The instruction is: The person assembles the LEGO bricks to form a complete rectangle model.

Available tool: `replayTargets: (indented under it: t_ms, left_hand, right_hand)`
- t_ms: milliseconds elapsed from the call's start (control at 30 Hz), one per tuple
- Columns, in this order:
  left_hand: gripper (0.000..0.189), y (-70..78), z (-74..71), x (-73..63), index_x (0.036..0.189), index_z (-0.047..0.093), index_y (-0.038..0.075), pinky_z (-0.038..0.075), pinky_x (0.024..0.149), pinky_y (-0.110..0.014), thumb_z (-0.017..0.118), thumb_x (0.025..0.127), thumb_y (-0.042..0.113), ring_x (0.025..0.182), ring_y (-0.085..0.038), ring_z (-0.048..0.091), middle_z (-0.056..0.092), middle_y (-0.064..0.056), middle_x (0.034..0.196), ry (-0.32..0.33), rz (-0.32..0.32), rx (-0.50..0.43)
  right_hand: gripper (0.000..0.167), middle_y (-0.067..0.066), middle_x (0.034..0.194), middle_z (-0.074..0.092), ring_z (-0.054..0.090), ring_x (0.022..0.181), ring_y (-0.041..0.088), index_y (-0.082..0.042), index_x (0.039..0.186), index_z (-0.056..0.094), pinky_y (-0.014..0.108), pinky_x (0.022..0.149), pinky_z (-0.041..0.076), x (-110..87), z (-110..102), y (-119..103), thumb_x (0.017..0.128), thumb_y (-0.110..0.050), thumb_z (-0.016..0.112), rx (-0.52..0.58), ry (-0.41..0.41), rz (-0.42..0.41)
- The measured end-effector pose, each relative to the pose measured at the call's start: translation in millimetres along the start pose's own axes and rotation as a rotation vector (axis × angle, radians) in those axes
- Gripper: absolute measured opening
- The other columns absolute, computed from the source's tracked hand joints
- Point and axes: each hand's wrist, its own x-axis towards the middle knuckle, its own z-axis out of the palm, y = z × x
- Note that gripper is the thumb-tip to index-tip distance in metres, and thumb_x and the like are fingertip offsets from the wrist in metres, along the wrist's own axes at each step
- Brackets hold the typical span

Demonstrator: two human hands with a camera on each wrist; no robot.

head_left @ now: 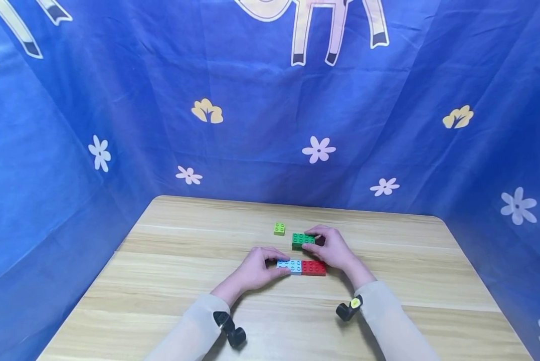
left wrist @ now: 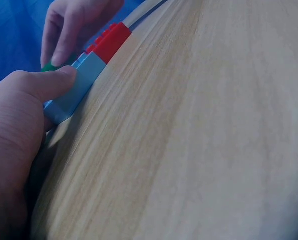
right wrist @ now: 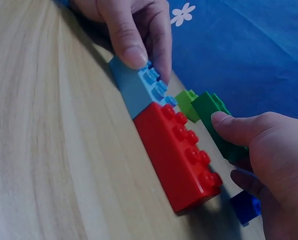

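Note:
My left hand [head_left: 255, 271] pinches a light blue toy building brick [head_left: 295, 267] between thumb and fingers. End to end with that brick lies a red brick [head_left: 314, 268] with two rows of studs, and both sit on the table. Just behind them, my right hand [head_left: 335, 249] grips a green brick [head_left: 299, 241], its thumb [right wrist: 228, 122] on the near side. Part of the green brick's right end is covered by the fingers. In the right wrist view a dark blue brick [right wrist: 246, 207] shows beneath the right hand, partly hidden by it.
A small lime green brick [head_left: 279, 229] stands behind the left end of the green one. The wood-grained table [head_left: 161, 301] is bordered at the back and sides by a blue printed curtain [head_left: 260, 170]. Black wrist cameras sit on both sleeves.

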Motion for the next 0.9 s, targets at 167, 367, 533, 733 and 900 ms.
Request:
replayTargets:
  t_ms: [167, 367, 533, 733, 900]
  left_hand:
    - [0.033, -0.1, 0.3, 0.2, 0.118, 0.082, 0.017, 0.053, 0.103, -0.038, 0.088, 0.089, 0.030, 0.113, -0.013, 0.069, 0.077, 0.007, 0.116, 0.001, -0.001, 0.002]
    - [0.035, -0.5, -0.3, -0.1, 0.120, 0.081, 0.018, 0.051, 0.106, -0.040, 0.088, 0.089, 0.033, 0.114, -0.015, 0.068, 0.077, 0.006, 0.117, -0.002, -0.020, -0.001]
    - [0.036, -3.1, -0.4, 0.1, 0.120, 0.081, 0.016, 0.051, 0.106, -0.040, 0.088, 0.090, 0.033, 0.115, -0.015, 0.068, 0.077, 0.006, 0.117, 0.001, -0.008, 0.002]
    - [0.036, -4.1, 0.3, -0.1, 0.120, 0.081, 0.016, 0.050, 0.107, -0.040, 0.088, 0.089, 0.033, 0.115, -0.014, 0.068, 0.077, 0.006, 0.117, 0.003, -0.004, 0.006]
    - [0.035, -3.0, 1.1, 0.3, 0.119, 0.081, 0.017, 0.050, 0.107, -0.040, 0.088, 0.089, 0.033, 0.115, -0.014, 0.068, 0.077, 0.006, 0.117, 0.005, -0.006, 0.002]
  right_hand:
    - [0.036, 0.001, 0.117, 0.073, 0.067, 0.104, 0.020, -0.007, 0.124, 0.078, 0.041, 0.094, 0.058, -1.9, -3, -5, 0.091, -0.018, 0.087, 0.017, -0.004, -0.025]
    - [0.036, -0.002, 0.116, 0.071, 0.067, 0.105, 0.019, -0.006, 0.124, 0.077, 0.040, 0.094, 0.060, -5.2, -6, -11, 0.091, -0.017, 0.087, 0.059, -0.031, -0.027]
    - [0.035, -0.003, 0.116, 0.071, 0.067, 0.107, 0.019, -0.009, 0.124, 0.077, 0.045, 0.096, 0.059, -9.9, -8, -16, 0.092, -0.018, 0.086, 0.074, -0.054, -0.033]
    - [0.033, -0.003, 0.114, 0.070, 0.066, 0.105, 0.018, -0.010, 0.122, 0.078, 0.043, 0.096, 0.059, -17.5, -10, -20, 0.092, -0.017, 0.087, 0.079, -0.060, -0.027]
    - [0.032, -0.003, 0.115, 0.071, 0.066, 0.104, 0.019, -0.011, 0.121, 0.078, 0.045, 0.097, 0.059, -25.2, -11, -23, 0.091, -0.018, 0.087, 0.089, -0.063, -0.014]
